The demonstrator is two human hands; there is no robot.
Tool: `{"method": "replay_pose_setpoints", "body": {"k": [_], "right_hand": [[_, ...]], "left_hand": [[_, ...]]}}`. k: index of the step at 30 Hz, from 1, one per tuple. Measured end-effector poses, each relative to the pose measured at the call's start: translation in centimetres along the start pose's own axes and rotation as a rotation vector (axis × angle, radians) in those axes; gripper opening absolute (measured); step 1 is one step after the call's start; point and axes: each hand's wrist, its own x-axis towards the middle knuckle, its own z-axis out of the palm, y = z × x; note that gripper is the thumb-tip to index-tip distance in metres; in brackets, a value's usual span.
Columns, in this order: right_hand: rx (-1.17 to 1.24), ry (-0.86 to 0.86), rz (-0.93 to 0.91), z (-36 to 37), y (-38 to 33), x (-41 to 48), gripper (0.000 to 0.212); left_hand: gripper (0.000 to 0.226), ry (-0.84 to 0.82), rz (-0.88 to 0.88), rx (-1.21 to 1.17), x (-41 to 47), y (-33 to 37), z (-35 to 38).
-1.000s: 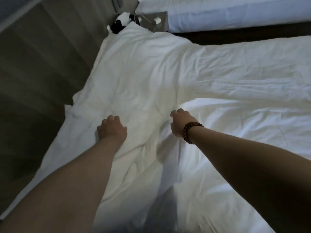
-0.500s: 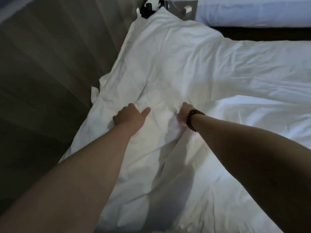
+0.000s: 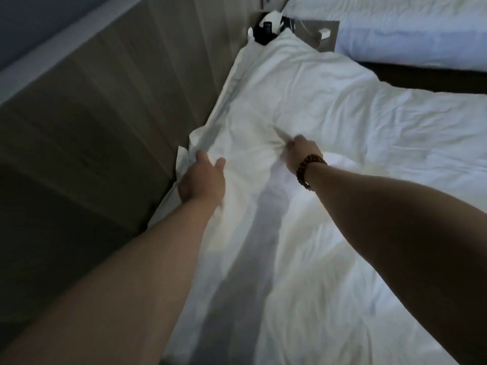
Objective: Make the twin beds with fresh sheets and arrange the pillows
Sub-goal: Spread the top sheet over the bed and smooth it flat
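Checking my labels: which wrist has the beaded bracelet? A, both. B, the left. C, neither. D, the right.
D: the beaded bracelet circles the wrist of the right hand, which pinches the white bedding; the left hand has a bare wrist.

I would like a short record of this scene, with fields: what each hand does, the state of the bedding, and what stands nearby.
left hand: lies on the white sheet near its crumpled edge, thumb spread
right hand: pinches a fold of the white sheet; beaded bracelet on the wrist
bedding: wrinkled, not yet smooth
left of the bed: wooden panel
far side: second bed across a dark gap; bedside shelf at the corner
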Motion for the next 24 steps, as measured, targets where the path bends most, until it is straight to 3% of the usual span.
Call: {"method": "replay_pose_setpoints", "body": {"k": [3,6,9,13,15,19,21,24], "right_hand": [[-0.004,0.029,-0.06,-0.6,-5.7,0.6,0.035],[-0.162,-0.059,-0.012,0.3,-7.3,1.0,0.043],[-0.349,-0.225,0.003,1.2,-6.7,-0.3,0.051],[-0.441,-0.331,-0.057,1.9,-6.0,-2.9,0.06],[-0.435,-0.393,-0.055,1.9,-5.4,-4.9,0.063],[-0.507,-0.593,-0.103,2.2,-3.9,-10.8,0.064],[-0.479,-0.653,-0.116,3.1,-2.5,-13.9,0.068],[-0.457,-0.713,-0.14,4.8,-0.5,-19.6,0.079]], "left_hand": [[0.068,-0.042,-0.105,-0.179,2.0,-2.8,-1.6],[0.08,-0.317,-0.2,-0.231,1.3,-6.0,-2.1],[0.079,-0.549,-0.409,-0.419,-0.9,-10.5,-2.5],[0.125,-0.748,-0.706,-0.559,-5.4,-15.1,-5.0],[0.142,-0.737,-0.74,-0.484,-7.4,-16.4,-6.2],[0.119,-0.684,-0.57,-0.065,-10.7,-18.2,-8.5],[0.111,-0.67,-0.512,-0.007,-11.4,-18.8,-9.2],[0.115,-0.609,-0.521,0.048,-12.9,-19.8,-9.5]]}}
